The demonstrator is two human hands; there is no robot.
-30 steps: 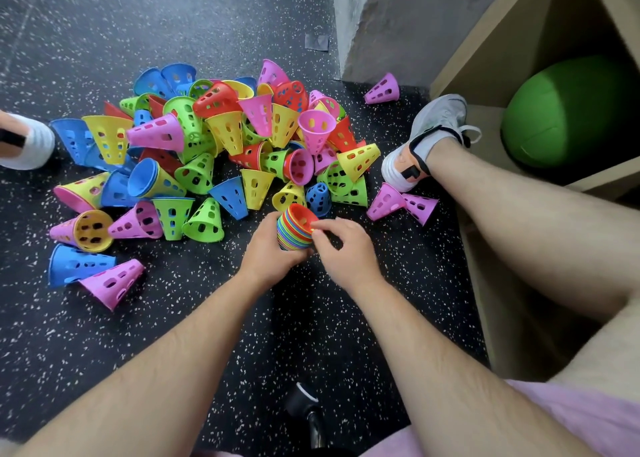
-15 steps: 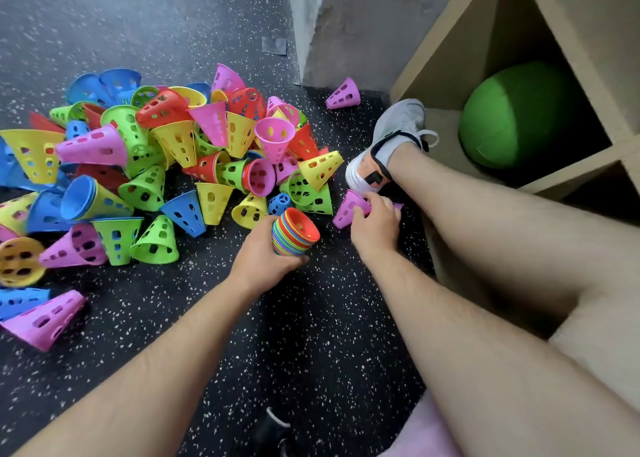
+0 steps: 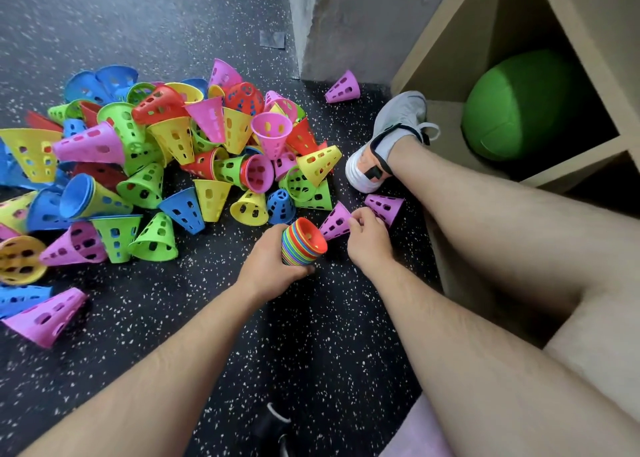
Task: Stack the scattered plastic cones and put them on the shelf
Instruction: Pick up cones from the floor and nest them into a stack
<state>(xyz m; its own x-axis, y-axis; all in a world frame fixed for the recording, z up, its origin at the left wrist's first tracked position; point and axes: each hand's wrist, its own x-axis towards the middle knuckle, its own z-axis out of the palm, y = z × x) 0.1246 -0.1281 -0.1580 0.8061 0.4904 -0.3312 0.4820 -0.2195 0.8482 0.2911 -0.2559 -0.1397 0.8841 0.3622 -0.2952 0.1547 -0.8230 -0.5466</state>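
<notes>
- Cones of blue, yellow, green, red and purple plastic, all pierced with holes, lie in a loose heap on the dark speckled floor, most tipped on their sides, a few nested in pairs
- nested stack of many colours, a red cone innermost, is tilted with its open mouth up and to the right, at the near edge of the heap
- left hand grasps the nested stack from the left and below, fingers wrapped round its banded rims
- right hand, just right of the stack, has its fingers curled on a purple cone and pinches it; this cone sits between the stack's mouth and the hand, and I cannot tell if it touches the stack
- second purple cone lies on its side just beyond the right hand, near the heel of a grey shoe
- lone purple cone lies apart from the heap, near the foot of the grey wall
- wooden shelf stands to the right, past the person's bare leg; the shoe's toe reaches its lower board, and a green ball sits in the open compartment
</notes>
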